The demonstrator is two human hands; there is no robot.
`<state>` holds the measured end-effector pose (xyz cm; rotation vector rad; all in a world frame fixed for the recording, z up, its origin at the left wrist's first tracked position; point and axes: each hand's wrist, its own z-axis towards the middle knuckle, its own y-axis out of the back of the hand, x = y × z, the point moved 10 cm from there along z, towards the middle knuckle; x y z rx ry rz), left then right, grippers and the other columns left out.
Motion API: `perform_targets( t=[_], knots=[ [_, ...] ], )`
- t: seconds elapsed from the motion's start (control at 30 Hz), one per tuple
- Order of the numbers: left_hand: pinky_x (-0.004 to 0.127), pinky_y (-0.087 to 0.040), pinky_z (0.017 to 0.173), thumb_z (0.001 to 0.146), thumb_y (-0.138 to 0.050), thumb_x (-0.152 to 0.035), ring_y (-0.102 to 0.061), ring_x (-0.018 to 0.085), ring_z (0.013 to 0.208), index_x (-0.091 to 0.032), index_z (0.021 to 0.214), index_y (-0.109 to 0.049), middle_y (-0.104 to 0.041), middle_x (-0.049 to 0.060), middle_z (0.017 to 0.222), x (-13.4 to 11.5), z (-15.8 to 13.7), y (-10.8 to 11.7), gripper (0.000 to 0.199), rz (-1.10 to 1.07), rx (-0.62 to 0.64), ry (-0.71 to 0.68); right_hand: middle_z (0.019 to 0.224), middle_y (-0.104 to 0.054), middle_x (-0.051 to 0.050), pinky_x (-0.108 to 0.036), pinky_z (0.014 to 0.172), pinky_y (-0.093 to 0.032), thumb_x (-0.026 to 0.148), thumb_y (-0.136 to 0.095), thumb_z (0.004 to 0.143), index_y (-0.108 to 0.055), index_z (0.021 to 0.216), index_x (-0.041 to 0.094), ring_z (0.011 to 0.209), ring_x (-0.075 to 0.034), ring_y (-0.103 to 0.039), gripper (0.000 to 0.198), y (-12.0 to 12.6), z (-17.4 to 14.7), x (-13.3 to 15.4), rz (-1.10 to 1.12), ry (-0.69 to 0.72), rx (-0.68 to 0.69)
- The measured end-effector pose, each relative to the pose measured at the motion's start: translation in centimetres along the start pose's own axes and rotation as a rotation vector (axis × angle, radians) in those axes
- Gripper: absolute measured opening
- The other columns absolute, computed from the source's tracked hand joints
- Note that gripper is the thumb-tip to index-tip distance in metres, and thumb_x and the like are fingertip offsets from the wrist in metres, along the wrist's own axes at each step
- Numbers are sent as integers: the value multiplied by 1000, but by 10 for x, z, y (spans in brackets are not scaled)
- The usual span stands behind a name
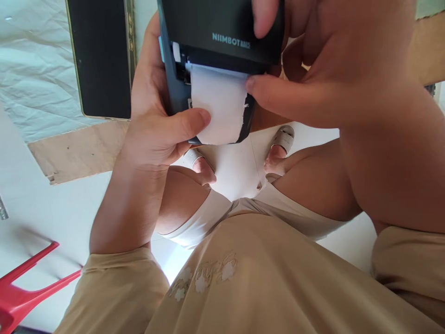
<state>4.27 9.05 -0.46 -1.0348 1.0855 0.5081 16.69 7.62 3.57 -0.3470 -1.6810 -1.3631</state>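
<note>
A black label printer [222,32] marked NIIMBOT is held up close at the top of the view. My left hand [156,125] grips its left side, thumb pressed on the white label paper [219,104] that comes out of the slot. My right hand [313,60] wraps the printer's right side from above, one finger on its top face and another touching the paper's right edge. The paper's lower right corner shows a black torn patch.
A black flat panel with a gold rim [100,55] lies at upper left on crinkled white sheeting [34,60]. A brown board [76,148] sits below it. A red plastic piece [21,287] is at lower left. My legs and sandalled feet [283,139] stand on the white floor.
</note>
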Motion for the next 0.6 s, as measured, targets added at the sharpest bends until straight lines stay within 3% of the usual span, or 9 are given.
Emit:
perform_targets(
  t=[0.1, 0.27, 0.37, 0.43, 0.5, 0.6],
  knots=[
    [48, -65, 104, 53, -87, -14, -64, 31, 135, -42, 99, -72, -74, -4, 99, 0, -1, -1, 56, -11, 5, -2, 94, -52, 8, 13, 68, -21, 51, -35, 86, -53, 128, 10, 77, 27, -30, 61, -3, -1, 6, -143, 84, 25],
    [49, -64, 109, 54, -87, -14, -68, 29, 129, -38, 104, -68, -73, -5, 103, 1, -1, 1, 59, 8, 1, -15, 103, -53, 13, 15, 63, -13, 52, -29, 86, -58, 121, 12, 76, 29, -28, 60, -2, -4, 16, -286, 129, -9],
    [53, -63, 112, 56, -83, -16, -64, 31, 137, -27, 115, -58, -72, -1, 105, -3, -1, 1, 66, -23, 27, -94, 97, -54, 12, 15, 64, -13, 56, -26, 84, -58, 119, 10, 72, 27, -25, 66, -3, -3, 12, -350, 18, -8],
    [53, -62, 115, 59, -79, -14, -65, 31, 136, -20, 123, -45, -72, 1, 105, -4, -1, 2, 73, -28, 36, -106, 89, -54, 6, 18, 70, -8, 60, -22, 80, -58, 121, 9, 81, 27, -37, 75, -3, -2, 8, -429, -86, -17],
    [52, -58, 121, 62, -76, -10, -68, 29, 132, -16, 126, -35, -73, 1, 105, -1, 0, 1, 76, -6, 41, -51, 85, -53, 1, 22, 78, -4, 61, -17, 76, -57, 125, 5, 107, 21, -53, 84, -3, -1, 6, -498, -178, -34],
    [52, -45, 134, 60, -88, -22, -61, 30, 140, -14, 124, -33, -74, 1, 103, -2, 0, -3, 85, 15, 50, -6, 106, -58, -5, 23, 82, 2, 66, -7, 70, -59, 104, -11, 140, 8, -48, 100, -13, -10, -16, -427, -474, 97]
  ],
)
